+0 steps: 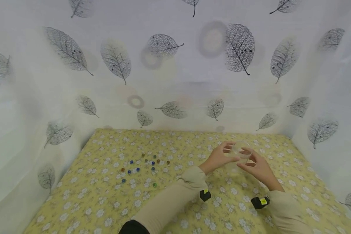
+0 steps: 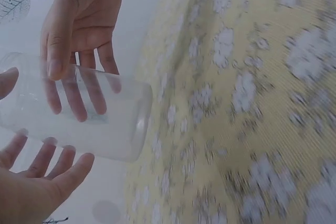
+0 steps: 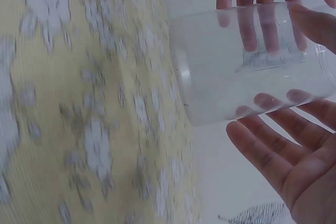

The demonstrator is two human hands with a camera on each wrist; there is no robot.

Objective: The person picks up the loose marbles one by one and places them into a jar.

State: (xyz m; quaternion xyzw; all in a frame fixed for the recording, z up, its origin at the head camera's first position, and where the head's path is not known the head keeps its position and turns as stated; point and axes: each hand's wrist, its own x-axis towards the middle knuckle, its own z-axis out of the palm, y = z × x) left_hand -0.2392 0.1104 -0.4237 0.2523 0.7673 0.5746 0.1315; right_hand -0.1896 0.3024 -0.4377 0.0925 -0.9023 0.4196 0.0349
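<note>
A clear, see-through plastic jar is held upright over the right part of the cloth. My left hand grips its left side, thumb across the near wall and fingers round the far side. On the opposite side my right hand grips it too, fingers curved along the wall. In the left wrist view the jar looks empty, its smooth base end facing the cloth. The right wrist view shows fingertips of both hands against the jar, some seen through the wall.
Several small glass marbles, among them a blue marble, a green marble and an orange marble, lie scattered left of the hands. Yellow floral cloth covers the table. A white leaf-print curtain encloses the back and sides.
</note>
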